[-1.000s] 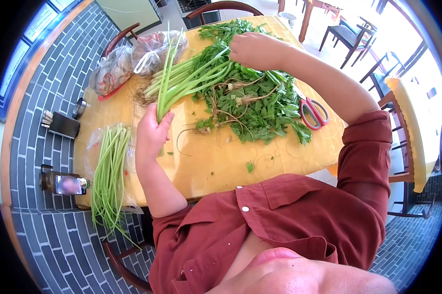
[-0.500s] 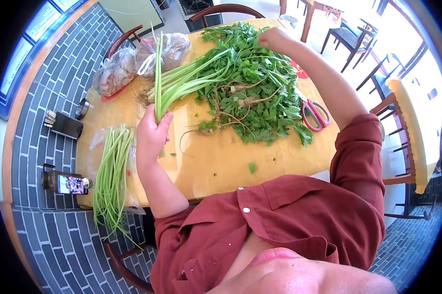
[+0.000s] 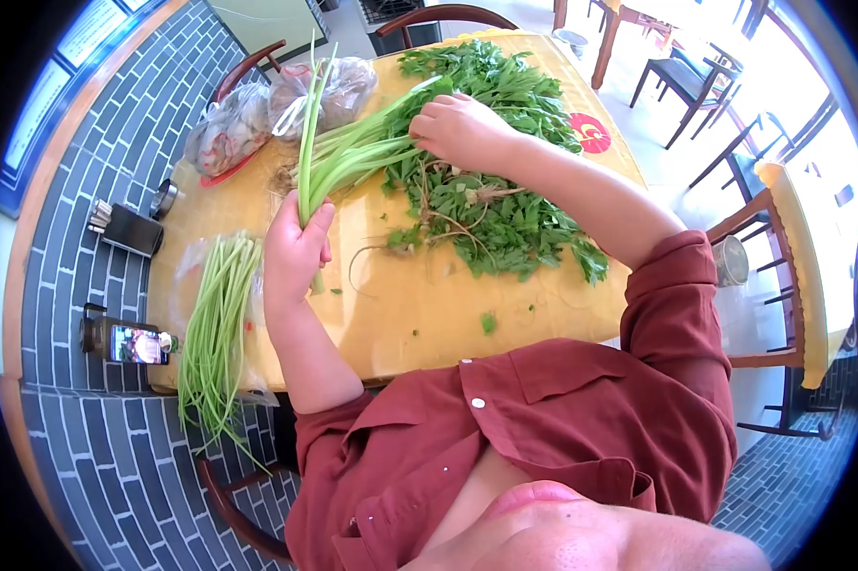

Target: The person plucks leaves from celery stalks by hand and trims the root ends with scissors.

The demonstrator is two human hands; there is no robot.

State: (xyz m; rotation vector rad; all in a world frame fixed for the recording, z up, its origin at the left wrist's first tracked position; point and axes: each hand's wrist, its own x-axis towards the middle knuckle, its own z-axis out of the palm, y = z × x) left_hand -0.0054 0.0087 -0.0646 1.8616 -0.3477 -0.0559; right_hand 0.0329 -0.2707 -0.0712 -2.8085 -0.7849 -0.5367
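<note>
My left hand (image 3: pixel 295 246) is closed around a few pale green celery stalks (image 3: pixel 308 157); some point upward and others bend right towards the leaves. My right hand (image 3: pixel 462 131) is over the leafy end of the stalks, its fingers curled against them. Under and beyond it spreads a large heap of celery leaves (image 3: pixel 514 228). Several thin roots (image 3: pixel 486 194) lie on that heap. Behind my left hand, more whole celery (image 3: pixel 353 143) rests with its root ends to the left. A pile of bare stalks (image 3: pixel 217 328) lies on plastic at the table's left edge.
Bagged goods (image 3: pixel 324 90) sit at the table's back left. A black holder (image 3: pixel 132 231) and a propped phone (image 3: pixel 136 344) stand along the left edge, near the brick wall. Leaf scraps (image 3: pixel 488 324) dot the yellow tablecloth (image 3: pixel 391 333). Chairs (image 3: pixel 686 81) stand off to the right.
My right hand has moved left and nearer to me, from the far side of the leaves to the stalks. My forearm now covers the red-handled scissors. My left hand keeps its hold.
</note>
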